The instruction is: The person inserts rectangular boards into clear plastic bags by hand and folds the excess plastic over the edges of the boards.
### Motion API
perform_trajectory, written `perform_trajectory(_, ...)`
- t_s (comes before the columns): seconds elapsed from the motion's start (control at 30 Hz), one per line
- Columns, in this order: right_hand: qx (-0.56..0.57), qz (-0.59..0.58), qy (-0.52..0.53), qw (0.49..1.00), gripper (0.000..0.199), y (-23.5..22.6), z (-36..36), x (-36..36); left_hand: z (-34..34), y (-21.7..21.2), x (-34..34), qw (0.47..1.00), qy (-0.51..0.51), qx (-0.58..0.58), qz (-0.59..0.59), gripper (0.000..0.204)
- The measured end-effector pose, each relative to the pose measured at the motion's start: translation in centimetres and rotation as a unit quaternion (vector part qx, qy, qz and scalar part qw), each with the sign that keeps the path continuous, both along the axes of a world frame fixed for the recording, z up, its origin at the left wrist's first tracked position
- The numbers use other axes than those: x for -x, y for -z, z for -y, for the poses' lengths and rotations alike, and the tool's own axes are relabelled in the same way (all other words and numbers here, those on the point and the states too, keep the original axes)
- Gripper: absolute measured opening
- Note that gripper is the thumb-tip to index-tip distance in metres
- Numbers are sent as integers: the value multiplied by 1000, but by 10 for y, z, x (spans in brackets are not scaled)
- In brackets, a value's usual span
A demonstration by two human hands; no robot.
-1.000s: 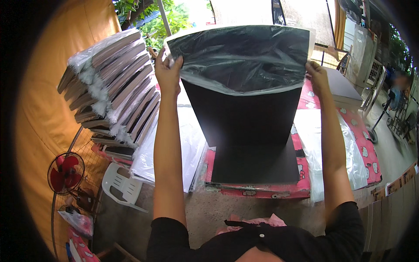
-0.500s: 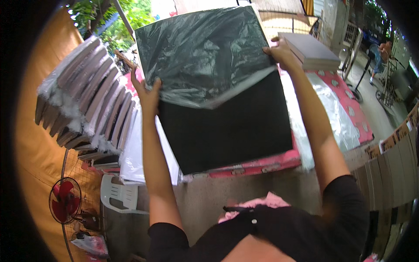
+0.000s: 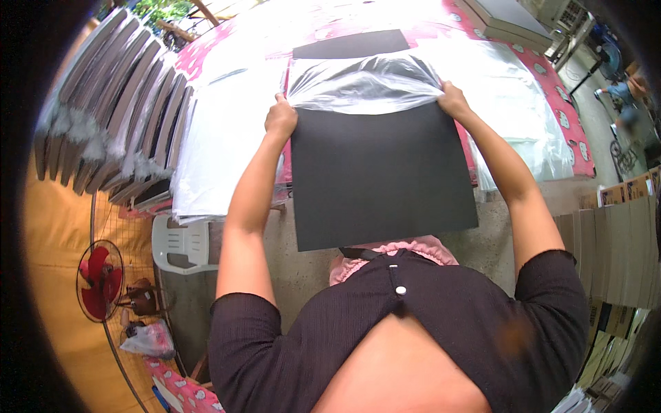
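Outdoor packing spot: we see a long table (image 3: 530,62) with a pink patterned cover running from 11 to 2 o'clock, clear plastic sheeting (image 3: 227,131) spread over most of it. At 9–10 o'clock we see a row of bagged boards (image 3: 117,103) standing on edge, leaning against each other. White plastic chair (image 3: 180,242) sits at 8 o'clock under the table edge; red fan (image 3: 98,280) stands further out at 8, against an orange wall. Flat cardboard stacks (image 3: 620,248) line up at 3–4 o'clock. Another flat black panel (image 3: 351,44) lies on the table at 12. A grey slab (image 3: 506,17) sits at 1 o'clock.

We hold a large black board (image 3: 382,175) dead centre, tilted up over the table's near edge, lower edge close to our chest. A clear plastic bag (image 3: 363,84) covers only its top end, bunched across the upper edge.

Left hand (image 3: 281,118) is closed in a fist on the bag mouth and the board's top-left corner, at 11 o'clock of the board. Right hand (image 3: 454,102) pinches the bag mouth at the top-right corner, fingers curled over the film. Both arms are stretched forward.
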State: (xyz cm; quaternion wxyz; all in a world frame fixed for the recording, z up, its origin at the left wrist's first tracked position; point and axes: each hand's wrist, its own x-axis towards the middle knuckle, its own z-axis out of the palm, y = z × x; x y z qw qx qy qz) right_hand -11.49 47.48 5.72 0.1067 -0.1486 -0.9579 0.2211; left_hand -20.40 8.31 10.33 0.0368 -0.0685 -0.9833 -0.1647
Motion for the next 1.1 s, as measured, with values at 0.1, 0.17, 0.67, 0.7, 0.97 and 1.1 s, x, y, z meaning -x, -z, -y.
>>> perform_trajectory(0.1,3,-23,-41,999,28,16,22,-70,37,5,-56,994,-32,-88,58,42)
perform_trajectory(0.17,-28,-92,-67,993,34,20,38,-143,76,31,-121,990,-38,-104,93,47)
perform_trajectory(0.67,-115,-201,-404,885,55,-19,252,-27,136,44,-197,977,-29,-185,-99,55)
perform_trajectory(0.7,-147,-204,-404,879,51,-12,269,-11,142,41,-204,978,-28,-186,-89,56)
perform_trajectory(0.97,-181,-185,-393,882,20,35,244,69,203,23,-254,940,-243,-229,-66,43)
perform_trajectory(1.1,-77,-173,-382,904,34,16,215,-32,201,34,-303,936,-271,-222,-28,44)
